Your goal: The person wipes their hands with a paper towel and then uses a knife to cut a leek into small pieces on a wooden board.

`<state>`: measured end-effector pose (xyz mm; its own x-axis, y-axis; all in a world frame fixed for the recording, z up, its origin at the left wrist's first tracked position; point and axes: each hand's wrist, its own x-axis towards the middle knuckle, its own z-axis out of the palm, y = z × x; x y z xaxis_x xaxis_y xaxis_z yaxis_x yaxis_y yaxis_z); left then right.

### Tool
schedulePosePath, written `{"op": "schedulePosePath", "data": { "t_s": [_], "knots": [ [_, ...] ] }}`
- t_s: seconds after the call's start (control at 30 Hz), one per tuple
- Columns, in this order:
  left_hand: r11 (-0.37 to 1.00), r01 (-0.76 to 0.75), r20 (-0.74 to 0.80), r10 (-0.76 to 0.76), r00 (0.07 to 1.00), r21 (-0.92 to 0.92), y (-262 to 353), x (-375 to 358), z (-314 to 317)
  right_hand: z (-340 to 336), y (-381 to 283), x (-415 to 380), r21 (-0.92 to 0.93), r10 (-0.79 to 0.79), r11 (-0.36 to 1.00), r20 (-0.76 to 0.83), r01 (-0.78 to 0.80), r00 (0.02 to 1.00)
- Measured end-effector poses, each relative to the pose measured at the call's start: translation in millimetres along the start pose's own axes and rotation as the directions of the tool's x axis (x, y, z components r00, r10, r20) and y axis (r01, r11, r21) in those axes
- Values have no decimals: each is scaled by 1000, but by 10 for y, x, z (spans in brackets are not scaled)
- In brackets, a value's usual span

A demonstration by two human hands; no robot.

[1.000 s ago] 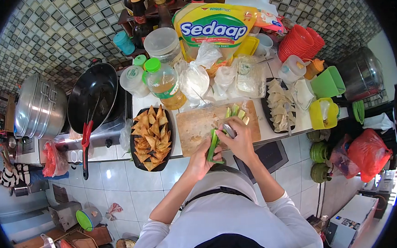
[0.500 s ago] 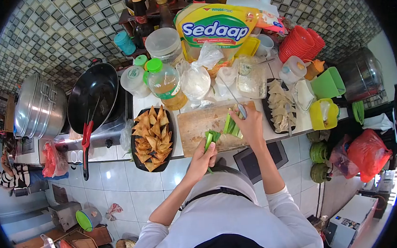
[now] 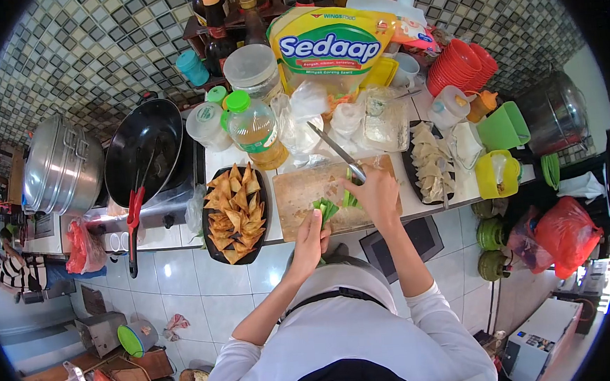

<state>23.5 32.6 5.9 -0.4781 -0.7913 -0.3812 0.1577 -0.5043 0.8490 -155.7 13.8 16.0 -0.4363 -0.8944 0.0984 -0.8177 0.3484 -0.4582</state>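
My left hand (image 3: 310,240) is closed around a bunch of green spring onions (image 3: 326,208) at the near edge of a wooden chopping board (image 3: 305,189). My right hand (image 3: 379,196) grips a knife (image 3: 337,150) over the right part of the board, its blade pointing up and to the left toward the plastic bags. More green stalk pieces (image 3: 349,193) lie on the board beside the right-hand fingers, partly hidden by them. The lower ends of the spring onions are hidden in my left palm.
Left of the board sits a black plate (image 3: 261,217) of fried triangular pastries (image 3: 235,216); to its right, a black tray (image 3: 416,177) holds pale folded dough pieces (image 3: 431,162). An oil bottle (image 3: 254,134) stands behind. A wok (image 3: 145,148) with red-handled tongs (image 3: 135,208) rests on the stove.
My right hand has shifted slightly left, and the knife has turned so that its blade leans further left and shows its flat side. My left hand stays near the same spot with the spring onions.
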Motion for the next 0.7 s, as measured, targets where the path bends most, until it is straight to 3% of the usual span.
{"op": "schedulePosePath", "data": {
  "t_s": [0.23,0.33,0.4,0.43,0.5,0.63,0.7],
  "knots": [
    [997,-56,-12,57,998,44,-62,50,5,-8,17,-10,100,15,995,12,-16,1000],
    [999,-15,-28,13,1000,-42,-36,64,12,-152,6,-32,257,53,964,47,-63,997],
    [979,57,-82,-74,994,-195,-33,107,19,-191,59,-65,501,99,856,90,-131,991],
    [979,54,-84,-71,994,-196,-8,120,40,-184,54,-109,501,96,856,90,-128,991],
    [977,15,-128,-43,991,-213,46,134,116,-159,32,-260,734,102,645,194,-213,976],
    [990,-36,-211,5,978,-140,-90,201,252,-112,-260,-519,791,41,570,242,-222,969],
    [980,-124,-66,115,991,-153,-78,134,273,-85,-363,-570,858,95,413,294,-306,951]
  ]
}}
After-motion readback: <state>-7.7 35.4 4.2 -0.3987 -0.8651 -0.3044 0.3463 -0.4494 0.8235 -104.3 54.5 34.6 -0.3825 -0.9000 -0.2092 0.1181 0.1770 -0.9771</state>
